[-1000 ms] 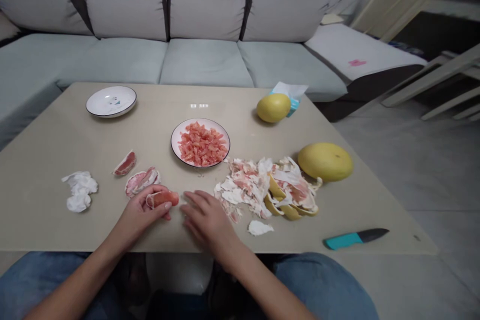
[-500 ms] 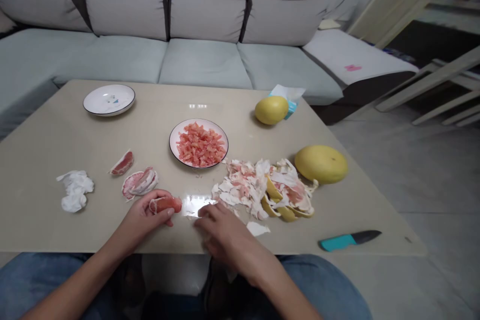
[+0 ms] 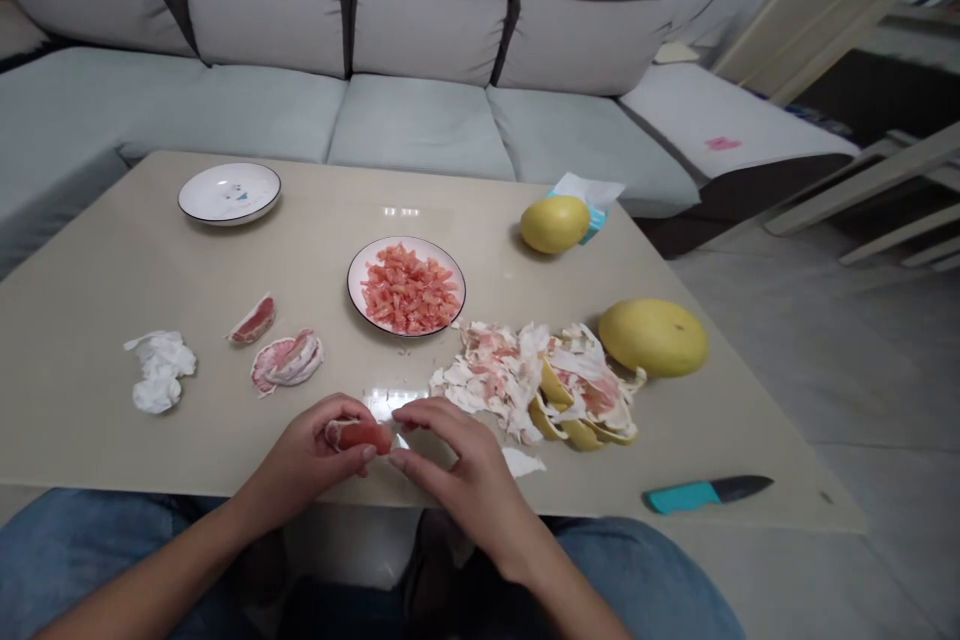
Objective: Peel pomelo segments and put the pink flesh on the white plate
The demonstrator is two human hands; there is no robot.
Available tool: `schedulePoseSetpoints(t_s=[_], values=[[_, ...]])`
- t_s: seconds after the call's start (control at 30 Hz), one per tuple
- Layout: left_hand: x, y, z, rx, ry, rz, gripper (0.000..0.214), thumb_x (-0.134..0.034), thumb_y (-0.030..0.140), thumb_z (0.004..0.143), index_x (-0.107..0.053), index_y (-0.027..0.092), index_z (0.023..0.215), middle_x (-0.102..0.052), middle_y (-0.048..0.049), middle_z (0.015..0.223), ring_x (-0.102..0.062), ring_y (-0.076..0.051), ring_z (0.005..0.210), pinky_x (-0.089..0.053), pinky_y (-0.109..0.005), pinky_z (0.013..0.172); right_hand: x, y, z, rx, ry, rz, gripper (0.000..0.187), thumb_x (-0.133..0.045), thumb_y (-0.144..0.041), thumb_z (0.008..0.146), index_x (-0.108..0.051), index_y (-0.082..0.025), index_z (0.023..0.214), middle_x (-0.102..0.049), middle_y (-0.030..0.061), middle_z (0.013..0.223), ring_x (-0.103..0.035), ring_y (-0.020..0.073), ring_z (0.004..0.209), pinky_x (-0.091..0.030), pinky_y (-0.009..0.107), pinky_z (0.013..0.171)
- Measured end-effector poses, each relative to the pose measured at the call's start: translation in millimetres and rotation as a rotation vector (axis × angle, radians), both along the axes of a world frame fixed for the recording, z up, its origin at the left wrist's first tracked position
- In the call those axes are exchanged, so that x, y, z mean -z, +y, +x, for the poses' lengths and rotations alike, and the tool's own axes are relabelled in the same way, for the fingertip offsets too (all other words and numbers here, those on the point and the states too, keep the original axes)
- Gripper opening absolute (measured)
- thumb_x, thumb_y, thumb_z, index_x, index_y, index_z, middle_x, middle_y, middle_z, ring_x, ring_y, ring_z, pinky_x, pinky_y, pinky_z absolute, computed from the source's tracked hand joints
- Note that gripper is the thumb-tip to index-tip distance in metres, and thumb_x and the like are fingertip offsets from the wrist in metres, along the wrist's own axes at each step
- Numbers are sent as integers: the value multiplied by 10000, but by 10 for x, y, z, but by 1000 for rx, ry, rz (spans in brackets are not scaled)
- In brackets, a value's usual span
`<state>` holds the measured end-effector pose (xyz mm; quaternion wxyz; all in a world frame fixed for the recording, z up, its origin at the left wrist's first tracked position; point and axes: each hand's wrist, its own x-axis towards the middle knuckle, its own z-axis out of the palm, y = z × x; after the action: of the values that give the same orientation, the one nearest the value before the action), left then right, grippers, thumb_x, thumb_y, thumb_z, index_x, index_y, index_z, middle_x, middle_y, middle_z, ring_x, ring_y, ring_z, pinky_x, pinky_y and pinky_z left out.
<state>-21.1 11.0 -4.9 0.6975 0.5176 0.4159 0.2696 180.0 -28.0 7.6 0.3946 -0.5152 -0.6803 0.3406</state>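
in left hand (image 3: 311, 460), pomelo segment (image 3: 361, 436), right hand (image 3: 457, 470)

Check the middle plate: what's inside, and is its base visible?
The white plate holds a heap of pink pomelo pulp. Only its rim and a narrow band show; the heap covers the base, hiding whatever lies beneath.
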Motion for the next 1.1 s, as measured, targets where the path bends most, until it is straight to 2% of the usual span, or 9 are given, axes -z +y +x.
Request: schedulePoseSetpoints(t_s=[0.1, 0.23, 0.37, 0.53, 0.73, 0.83, 0.9, 1.0, 1.1], values=[[-28, -44, 0, 11, -27, 25, 202, -712, 303, 767, -610, 179, 889, -659, -25, 858, -592, -148, 709, -489, -258, 645, 0, -21, -117, -9, 99, -52, 235, -758, -250, 761, -684, -238, 984, -682, 36, 890, -634, 182, 828, -515, 313, 761], [-38, -58, -8, 14, -36, -4, 209, -716, 314, 758, -624, 179, 887, -642, -16, 817, -581, -143, 679, -476, -253, 624, 0, -12, -132, -13, 193, -152, 164, -733, -258, 773, -697, -229, 931, -668, 30, 865, -636, 153, 730, -541, 283, 690], [-31, -65, -17, 25, -8, -23, 214, -710, 310, 752, -635, 176, 901, -650, -19, 811, -580, -141, 656, -473, -252, 610, 16, -24, -149, -20, 232, -270, 113, -683, -263, 801, -697, -213, 902, -670, 35, 866, -645, 148, 724, -552, 263, 675], [-18, -86, -44, 58, 37, 26, 182, -704, 288, 757, -662, 168, 887, -645, -27, 809, -571, -146, 661, -477, -253, 599, 19, -40, -172, -24, 323, -443, 116, -718, -276, 746, -684, -194, 820, -668, 20, 794, -637, 142, 693, -517, 228, 602], [23, -86, -61, 110, -73, -111, 207, -722, 307, 743, -642, 164, 869, -638, -14, 714, -586, -151, 628, -495, -276, 604, 12, -27, -184, -78, 541, -684, 188, -747, -305, 701, -633, -187, 791, -613, -41, 628, -567, 94, 539, -441, 198, 518], [13, -86, -60, 104, -40, -61, 185, -714, 298, 745, -646, 168, 857, -641, -22, 751, -592, -158, 645, -492, -272, 600, 14, -32, -197, -81, 479, -632, 145, -713, -286, 732, -613, -191, 776, -599, -39, 641, -569, 99, 561, -445, 194, 521], [-17, -82, -57, 73, 74, 76, 145, -708, 273, 746, -666, 175, 843, -638, -25, 792, -585, -155, 659, -471, -255, 593, 11, -42, -202, -52, 354, -492, 92, -692, -236, 744, -629, -198, 800, -618, -10, 746, -597, 118, 649, -476, 203, 563], [-79, -75, -48, 51, 233, 285, 97, -708, 242, 738, -694, 186, 816, -638, -26, 805, -582, -167, 713, -445, -245, 613, 8, -62, -208, -34, 216, -294, 119, -655, -183, 763, -657, -214, 878, -622, 30, 922, -620, 139, 751, -510, 225, 622], [-112, -75, -34, 66, 263, 347, 74, -696, 227, 742, -701, 187, 804, -655, -35, 816, -600, -184, 759, -447, -248, 636, 12, -78, -227, -30, 186, -243, 126, -595, -134, 772, -653, -213, 852, -617, 26, 870, -617, 136, 714, -500, 223, 596]])
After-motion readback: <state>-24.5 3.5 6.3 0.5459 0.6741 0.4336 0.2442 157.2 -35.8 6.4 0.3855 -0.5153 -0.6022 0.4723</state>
